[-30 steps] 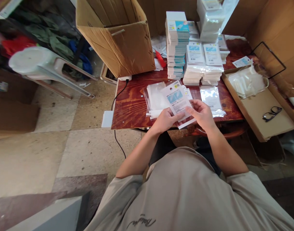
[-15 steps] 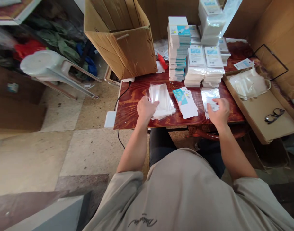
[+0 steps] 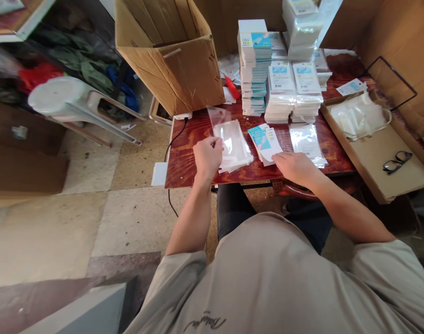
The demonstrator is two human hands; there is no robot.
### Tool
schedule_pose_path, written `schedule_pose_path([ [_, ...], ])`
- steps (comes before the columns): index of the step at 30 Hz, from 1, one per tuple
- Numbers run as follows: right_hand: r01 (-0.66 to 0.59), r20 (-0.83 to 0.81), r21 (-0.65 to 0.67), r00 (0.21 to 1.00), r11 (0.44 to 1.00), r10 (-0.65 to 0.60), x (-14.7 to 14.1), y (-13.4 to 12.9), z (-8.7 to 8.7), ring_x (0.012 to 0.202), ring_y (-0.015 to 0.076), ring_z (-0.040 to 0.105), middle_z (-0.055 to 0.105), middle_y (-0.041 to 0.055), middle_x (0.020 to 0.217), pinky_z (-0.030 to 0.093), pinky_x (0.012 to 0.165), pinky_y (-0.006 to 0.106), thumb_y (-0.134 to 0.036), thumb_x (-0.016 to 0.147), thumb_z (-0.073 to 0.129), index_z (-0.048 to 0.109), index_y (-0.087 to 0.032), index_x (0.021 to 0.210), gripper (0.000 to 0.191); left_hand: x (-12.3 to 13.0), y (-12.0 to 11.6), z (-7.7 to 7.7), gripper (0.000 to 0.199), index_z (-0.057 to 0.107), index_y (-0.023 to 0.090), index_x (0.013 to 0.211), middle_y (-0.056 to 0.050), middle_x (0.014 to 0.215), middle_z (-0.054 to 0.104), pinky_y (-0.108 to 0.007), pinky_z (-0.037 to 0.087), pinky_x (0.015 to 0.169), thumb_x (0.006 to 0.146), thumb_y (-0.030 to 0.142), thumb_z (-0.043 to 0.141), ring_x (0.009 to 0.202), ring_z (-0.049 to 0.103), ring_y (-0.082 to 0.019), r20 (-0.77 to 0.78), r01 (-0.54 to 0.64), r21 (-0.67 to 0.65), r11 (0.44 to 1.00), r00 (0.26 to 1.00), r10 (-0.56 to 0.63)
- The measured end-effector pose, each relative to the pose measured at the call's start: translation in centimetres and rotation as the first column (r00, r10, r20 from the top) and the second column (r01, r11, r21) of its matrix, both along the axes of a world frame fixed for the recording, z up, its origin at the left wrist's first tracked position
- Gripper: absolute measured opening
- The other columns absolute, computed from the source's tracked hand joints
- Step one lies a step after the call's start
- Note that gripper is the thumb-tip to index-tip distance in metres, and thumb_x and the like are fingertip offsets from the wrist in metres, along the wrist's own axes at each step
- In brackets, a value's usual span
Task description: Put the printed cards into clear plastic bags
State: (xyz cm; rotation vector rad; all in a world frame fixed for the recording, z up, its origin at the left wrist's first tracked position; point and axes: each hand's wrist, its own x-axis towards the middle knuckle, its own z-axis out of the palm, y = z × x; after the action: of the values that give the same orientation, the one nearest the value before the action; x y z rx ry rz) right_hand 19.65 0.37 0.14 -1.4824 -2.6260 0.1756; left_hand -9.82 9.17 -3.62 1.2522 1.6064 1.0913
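My left hand is closed on a clear plastic bag, raised by its edge over a loose pile of clear plastic bags. Right of that pile lies a small fanned stack of blue-and-white printed cards. My right hand has its fingertips closed at the lower right corner of the top card; the thumb is mostly hidden. Just beyond this hand, bagged cards in shiny clear plastic lie flat on the table.
Tall stacks of printed cards and bagged cards stand at the back of the red-brown table. A cardboard box is at back left. On the right, a shallow carton holds glasses and plastic bags.
My right hand has moved left from the bagged cards to the card stack. My left hand has lifted one bag's edge from the pile.
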Motion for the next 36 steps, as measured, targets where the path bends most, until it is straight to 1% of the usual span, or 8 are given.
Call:
schedule_pose_path([
  [3,0.289,-0.389,0.088,0.891,0.953,-0.234,0.3,-0.8,0.8,0.088,0.0259,0.075,0.079,0.0096,0.094,0.059,0.079,0.040,-0.025,0.103,0.057,0.078,-0.020,0.097,0.023,1.4,0.3,-1.1,0.018,0.075,0.014,0.088,-0.010,0.081,0.074,-0.034,0.060,0.072,0.088,0.032,0.078,0.071,0.073,-0.020,0.325,-0.075,-0.022,0.997,0.942,0.079],
  [6,0.556,-0.765,-0.149,0.459,0.818,-0.451,-0.8,-2.4,1.1,0.070,0.0225,0.073,0.076,0.0058,0.077,0.061,0.064,0.036,-0.049,0.098,0.070,0.078,-0.021,0.085,0.032,2.8,0.4,-2.0,0.023,0.072,0.014,0.083,-0.008,0.079,0.074,-0.031,0.061,0.069,0.084,0.033,0.086,0.068,0.073,-0.017,0.508,-0.109,-0.071,0.992,0.851,0.130],
  [9,0.385,-0.767,-0.571,0.064,0.725,-0.638,-3.1,-3.7,0.3,0.052,0.0176,0.064,0.072,0.0036,0.068,0.057,0.044,0.031,-0.063,0.084,0.082,0.075,-0.019,0.078,0.045,4.0,0.0,-2.1,0.027,0.069,0.017,0.080,-0.005,0.078,0.074,-0.029,0.060,0.069,0.084,0.035,0.088,0.072,0.075,-0.017,0.572,-0.121,-0.123,0.985,0.802,0.170],
  [11,0.266,-0.699,-0.693,-0.021,0.670,-0.714,-4.5,-3.8,-0.8,0.046,0.0152,0.060,0.070,0.0029,0.064,0.055,0.038,0.029,-0.064,0.076,0.086,0.074,-0.017,0.074,0.048,4.7,-0.5,-1.9,0.028,0.067,0.018,0.080,-0.005,0.081,0.075,-0.028,0.060,0.069,0.084,0.036,0.088,0.076,0.076,-0.017,0.607,-0.113,-0.150,0.982,0.774,0.181],
  [15,0.338,-0.697,-0.701,-0.141,0.628,-0.703,-5.5,-3.0,-2.9,0.049,0.0154,0.063,0.069,0.0020,0.064,0.057,0.040,0.028,-0.061,0.074,0.087,0.071,-0.018,0.071,0.046,5.7,-1.8,-1.1,0.024,0.068,0.019,0.085,-0.006,0.086,0.078,-0.026,0.059,0.066,0.086,0.035,0.086,0.076,0.076,-0.016,0.675,-0.064,-0.183,0.981,0.717,0.173],
  [25,0.560,-0.851,-0.522,-0.293,0.644,-0.436,-7.7,-1.2,-5.3,0.074,0.0182,0.070,0.071,0.0018,0.082,0.063,0.071,0.032,-0.061,0.084,0.076,0.063,-0.022,0.086,0.041,8.0,-5.7,1.4,0.040,0.069,0.017,0.089,-0.007,0.086,0.078,-0.035,0.067,0.078,0.077,0.046,0.093,0.088,0.079,-0.023,0.738,0.065,-0.170,0.983,0.669,0.083],
  [32,0.235,-0.828,-0.559,-0.206,0.795,-0.521,-9.1,0.8,-4.1,0.107,0.0265,0.075,0.078,0.0091,0.114,0.064,0.093,0.039,-0.065,0.080,0.079,0.070,-0.021,0.109,0.053,8.9,-7.2,1.6,0.047,0.073,0.014,0.086,-0.008,0.089,0.079,-0.035,0.066,0.083,0.066,0.047,0.100,0.093,0.078,-0.024,0.801,0.183,-0.101,0.978,0.598,-0.030],
  [36,0.036,-0.800,-0.599,-0.071,0.800,-0.596,-7.0,0.0,-2.8,0.081,0.0208,0.074,0.080,0.0056,0.097,0.063,0.067,0.031,-0.062,0.079,0.086,0.077,-0.020,0.098,0.046,7.5,-6.4,1.5,0.048,0.076,0.014,0.088,-0.005,0.082,0.077,-0.034,0.065,0.082,0.065,0.048,0.100,0.088,0.078,-0.023,0.761,0.110,-0.079,0.991,0.648,-0.011],
])
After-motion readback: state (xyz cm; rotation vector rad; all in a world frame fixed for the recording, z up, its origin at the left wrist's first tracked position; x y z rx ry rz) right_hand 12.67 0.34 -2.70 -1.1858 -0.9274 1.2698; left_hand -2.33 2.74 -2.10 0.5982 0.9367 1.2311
